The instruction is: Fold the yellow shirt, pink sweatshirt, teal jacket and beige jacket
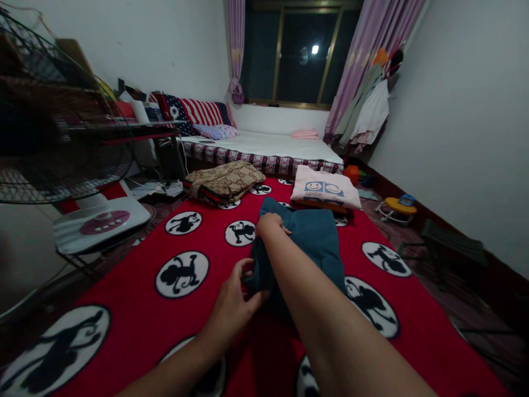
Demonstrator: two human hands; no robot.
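A dark teal cloth garment [312, 237], partly folded, lies on the red blanket; its exact kind does not show. My right hand [270, 223] is closed on its far left corner, the fingertips partly hidden by the hand itself. At the near left edge, my left hand [239, 292] curls loosely around a bunched fold, thumb and fingers on either side of the cloth. My right forearm crosses over the garment and hides part of it. Just beyond, a folded pale pink top [324, 187] with smiley prints rests on an orange-brown folded item [320, 206].
The red blanket [136, 298] has monkey prints in white circles. A brown patterned folded bundle [225, 182] lies at its far left. A fan [103, 218] and desk stand left. A small yellow stool [399, 207] and dark folding stool [452, 240] stand right. Another bed [268, 144] is under the window.
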